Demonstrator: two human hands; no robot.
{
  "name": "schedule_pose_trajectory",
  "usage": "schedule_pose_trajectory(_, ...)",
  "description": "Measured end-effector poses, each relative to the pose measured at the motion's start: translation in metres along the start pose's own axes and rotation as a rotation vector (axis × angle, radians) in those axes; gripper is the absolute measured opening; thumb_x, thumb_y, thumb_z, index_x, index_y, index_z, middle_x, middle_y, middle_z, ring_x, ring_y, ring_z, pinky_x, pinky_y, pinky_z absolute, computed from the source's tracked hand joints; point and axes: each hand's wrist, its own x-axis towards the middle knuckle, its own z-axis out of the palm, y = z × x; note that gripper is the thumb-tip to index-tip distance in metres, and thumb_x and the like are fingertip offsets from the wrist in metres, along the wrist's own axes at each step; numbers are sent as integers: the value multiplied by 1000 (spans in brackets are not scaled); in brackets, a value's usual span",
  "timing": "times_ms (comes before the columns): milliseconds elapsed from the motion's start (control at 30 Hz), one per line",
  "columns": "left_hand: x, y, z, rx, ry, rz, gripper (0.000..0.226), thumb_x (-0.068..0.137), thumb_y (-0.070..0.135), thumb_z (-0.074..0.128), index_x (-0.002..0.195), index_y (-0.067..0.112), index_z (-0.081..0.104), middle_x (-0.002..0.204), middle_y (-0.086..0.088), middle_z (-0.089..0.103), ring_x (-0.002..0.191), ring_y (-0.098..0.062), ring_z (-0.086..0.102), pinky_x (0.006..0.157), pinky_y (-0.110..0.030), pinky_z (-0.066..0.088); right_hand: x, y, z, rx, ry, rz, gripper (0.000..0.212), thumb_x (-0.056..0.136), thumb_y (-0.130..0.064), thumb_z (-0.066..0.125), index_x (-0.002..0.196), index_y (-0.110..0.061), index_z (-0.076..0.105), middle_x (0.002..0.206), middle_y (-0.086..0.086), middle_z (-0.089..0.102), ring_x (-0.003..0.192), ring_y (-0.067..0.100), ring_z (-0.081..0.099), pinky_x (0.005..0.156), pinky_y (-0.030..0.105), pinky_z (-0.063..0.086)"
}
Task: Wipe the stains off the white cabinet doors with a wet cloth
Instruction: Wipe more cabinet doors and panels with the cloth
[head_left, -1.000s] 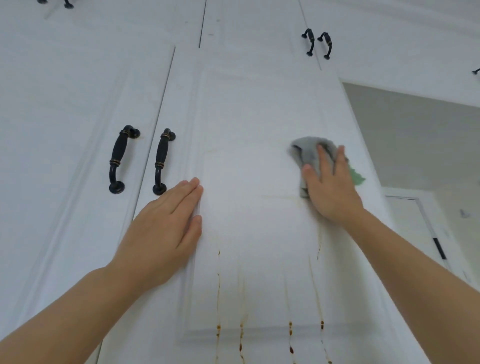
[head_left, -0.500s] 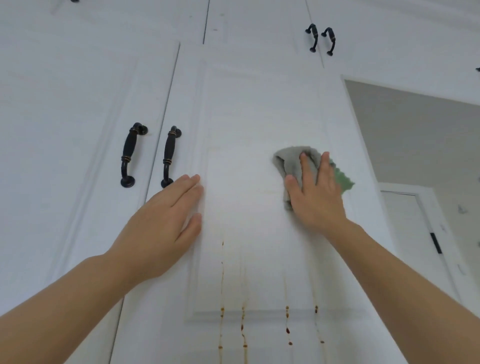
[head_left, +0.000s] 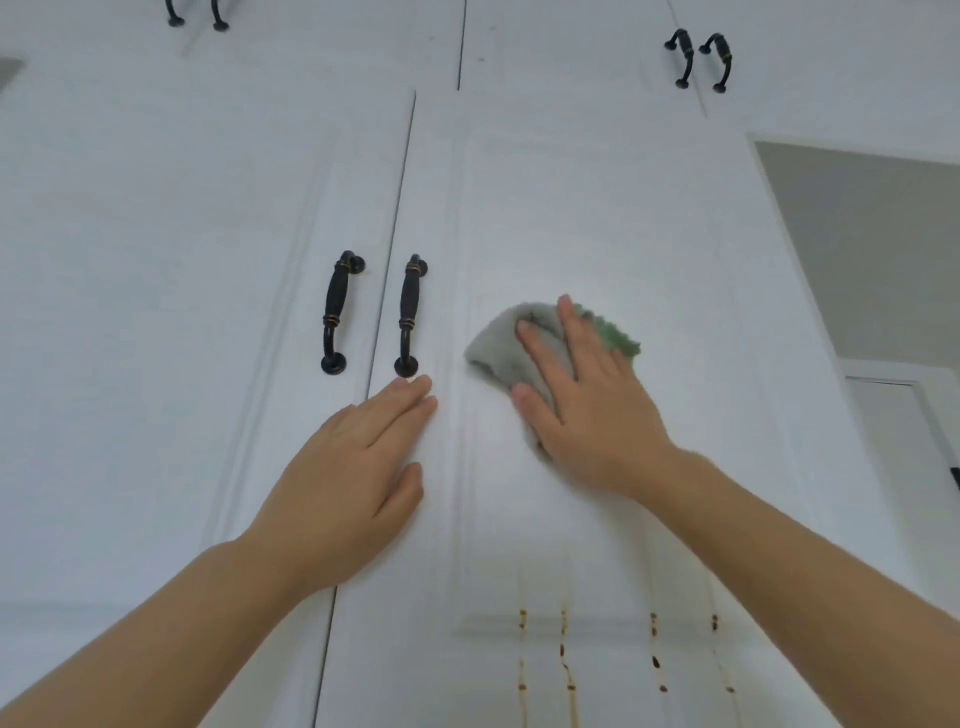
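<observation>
The right hand (head_left: 587, 410) and the cloth (head_left: 511, 353) under it have slid leftward across the door since half a second ago, from the right part of the recessed panel to near its left moulding. The left hand (head_left: 358, 473) has stayed on the door's left stile, just below the handles.

The right hand lies flat on the grey cloth with its fingers straight and spread, pressing it against the right cabinet door (head_left: 597, 218). Most of the cloth shows to the left of and above the fingers; a green scalloped edge (head_left: 615, 338) sticks out past the fingers on the right. The thumb rests on the cloth's lower left edge.

The left hand is also flat, fingers straight and together, palm on the door beside the seam with the left cabinet door (head_left: 182, 260). Its fingertips are just below the right black handle (head_left: 409, 317); the left black handle (head_left: 336, 312) sits across the seam.

Brown drip stains (head_left: 566, 654) run in thin vertical lines down the lower part of the right door, well below the cloth.
</observation>
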Motion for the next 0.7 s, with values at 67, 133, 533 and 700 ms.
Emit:
schedule_pose_trajectory(67,-1,-2,1,-15,-3,8,57,86,33,29,136,11,46,146,4,36,133,-4,23,106,-34,25,39,-2,-9,34,1,132,57,99,-49,21,149,-37,-3,156,1,-22,144,18,-14,115,40,-5)
schedule_pose_trajectory(133,0,-5,1,-35,-11,13,57,86,33,27,136,12,46,146,6,35,134,-3,20,110,-24,22,65,-12,-9,72,23,193,56,100,-47,21,150,-35,-1,156,2,-22,144,20,-14,115,43,-5)
schedule_pose_trajectory(533,2,-2,-3,-69,-21,36,58,85,30,30,137,9,43,144,7,34,130,-7,27,102,-4,10,-1,-30,2,0,-47,-117,55,98,-47,25,148,-43,1,156,-6,-22,144,13,-15,115,35,-5)
schedule_pose_trajectory(700,0,-10,-5,-85,-68,-22,69,81,44,17,141,17,37,151,15,24,132,3,22,99,2,5,61,-33,-3,34,4,97,56,99,-46,23,150,-36,0,157,0,-21,144,19,-14,115,41,-7)
